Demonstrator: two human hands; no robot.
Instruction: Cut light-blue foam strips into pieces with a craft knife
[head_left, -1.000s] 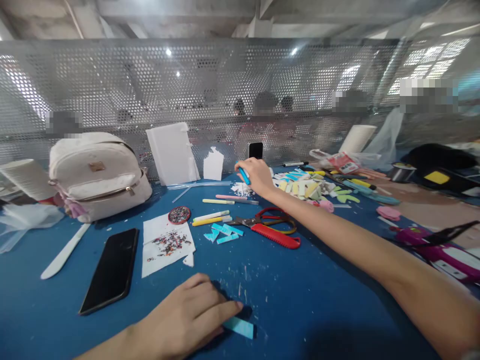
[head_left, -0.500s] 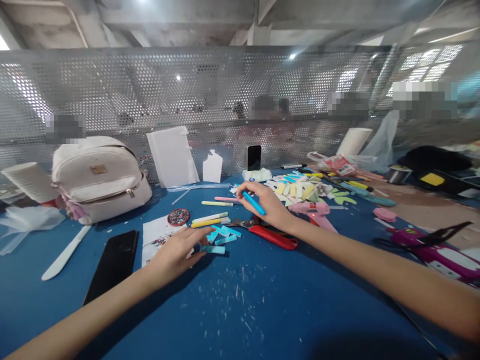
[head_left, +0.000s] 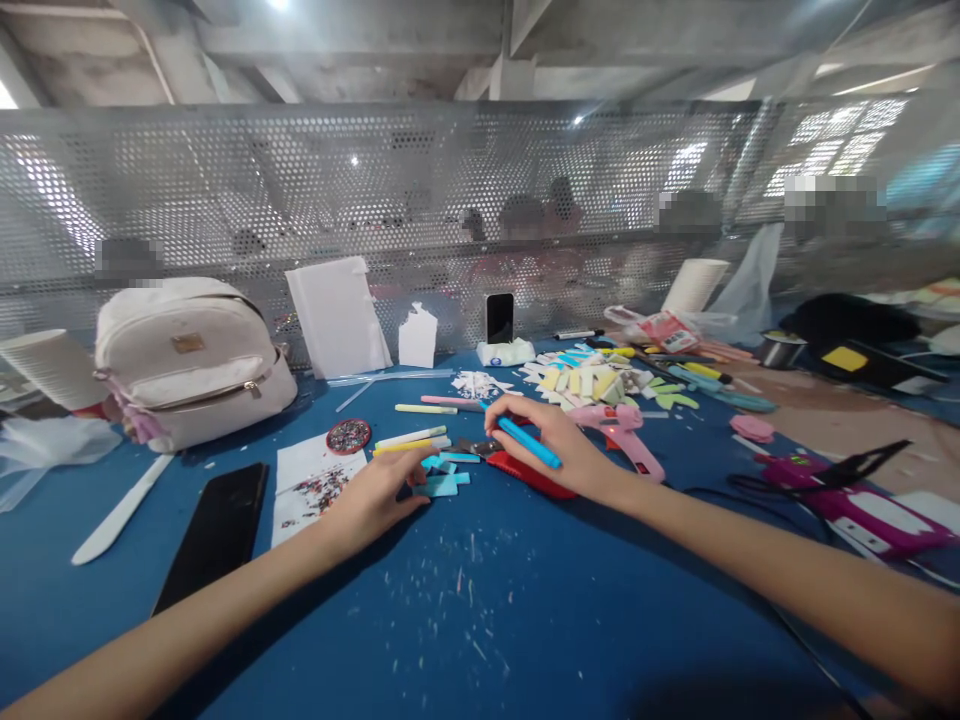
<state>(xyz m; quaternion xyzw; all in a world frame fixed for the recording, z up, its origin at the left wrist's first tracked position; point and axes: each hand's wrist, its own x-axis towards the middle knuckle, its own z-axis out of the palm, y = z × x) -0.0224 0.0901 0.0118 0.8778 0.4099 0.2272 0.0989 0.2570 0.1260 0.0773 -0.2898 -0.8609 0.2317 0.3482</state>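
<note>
Blue foam stick (head_left: 529, 442) in right hand (head_left: 559, 450); left hand (head_left: 375, 500) touches flat blue foam strips (head_left: 444, 478).

A single head-worn camera looks forward and down across the blue tabletop (head_left: 525, 620) from close above its near edge. Both forearms reach in from the bottom. It faces the perforated metal screen (head_left: 225, 200) at the tabletop's far side.
</note>
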